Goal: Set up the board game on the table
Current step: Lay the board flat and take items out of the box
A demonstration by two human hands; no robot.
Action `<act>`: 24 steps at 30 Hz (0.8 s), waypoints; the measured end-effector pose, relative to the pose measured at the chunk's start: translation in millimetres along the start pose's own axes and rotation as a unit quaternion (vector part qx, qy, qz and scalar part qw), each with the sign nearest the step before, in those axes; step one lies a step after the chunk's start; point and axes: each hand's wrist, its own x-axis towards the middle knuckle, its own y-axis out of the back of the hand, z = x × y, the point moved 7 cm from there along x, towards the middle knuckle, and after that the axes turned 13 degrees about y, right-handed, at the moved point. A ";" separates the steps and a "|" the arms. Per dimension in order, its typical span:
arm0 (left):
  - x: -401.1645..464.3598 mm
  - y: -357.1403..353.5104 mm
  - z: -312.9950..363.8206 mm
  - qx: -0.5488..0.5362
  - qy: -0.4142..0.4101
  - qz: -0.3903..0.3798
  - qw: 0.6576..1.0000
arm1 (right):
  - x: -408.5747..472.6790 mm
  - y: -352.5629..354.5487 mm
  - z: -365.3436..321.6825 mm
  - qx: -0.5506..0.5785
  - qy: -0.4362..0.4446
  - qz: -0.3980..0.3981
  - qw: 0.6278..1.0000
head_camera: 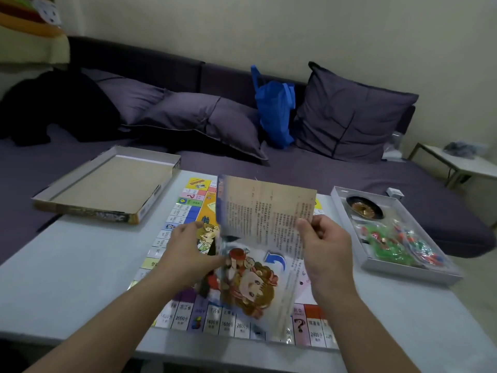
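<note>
Both hands, left [188, 251] and right [322, 246], pinch the rule sheet [266, 211]; tearing is risked above the board [188, 316] beneath.

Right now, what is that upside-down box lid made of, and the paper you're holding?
The box lid looks like cardboard: plain matte brown inside, with stiff, thin folded walls and printing outside. The rule sheet in the right hand seems thin paper: it bends, and its print looks dull, though motion blur leaves the finish uncertain.
</note>
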 end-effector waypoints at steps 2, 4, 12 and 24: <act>3.2 -3.3 1.9 -0.086 -0.010 -0.060 0.994 | 4.6 3.0 2.4 0.043 -0.030 -0.013 0.999; 5.6 -7.3 3.4 -0.166 -0.017 -0.121 0.979 | 7.4 5.2 8.9 0.064 -0.061 -0.014 0.996; -3.6 -4.8 9.0 -0.176 -0.060 -0.030 0.982 | -1.3 -3.4 -3.0 -0.277 0.073 -0.039 0.957; -40.1 -21.8 32.7 -0.327 -0.028 -0.126 0.936 | -42.0 -63.0 -13.0 0.009 -0.074 -0.255 0.964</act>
